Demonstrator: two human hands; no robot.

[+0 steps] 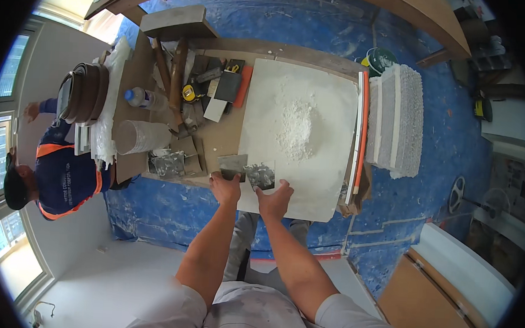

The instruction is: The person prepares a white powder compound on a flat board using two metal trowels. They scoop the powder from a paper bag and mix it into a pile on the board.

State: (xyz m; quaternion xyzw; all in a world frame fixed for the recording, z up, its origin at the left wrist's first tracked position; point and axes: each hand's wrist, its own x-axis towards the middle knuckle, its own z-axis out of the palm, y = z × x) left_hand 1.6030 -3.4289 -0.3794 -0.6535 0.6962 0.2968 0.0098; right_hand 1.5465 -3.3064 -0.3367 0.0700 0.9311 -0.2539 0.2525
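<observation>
My left hand (228, 189) has its fingers closed on a thin grey metal plate (231, 162), probably a scraper blade. My right hand (274, 197) grips a second square blade (260, 173), smeared with white residue. Both are side by side at the near left corner of a white board (253, 122), which lies on a cardboard-covered table (228, 138). A pile of white powder and small lumps (297, 127) sits on the board, beyond my hands. More stained square blades (166, 163) lie to the left.
A co-worker (66, 177) is at the left by the windows. Tools (225, 85), a bottle (147, 98), a translucent container (142, 137) and rolled brown material (82, 92) crowd the left. Stacked padded sheets (395, 120) sit at the right. A blue sheet (446, 173) covers the floor.
</observation>
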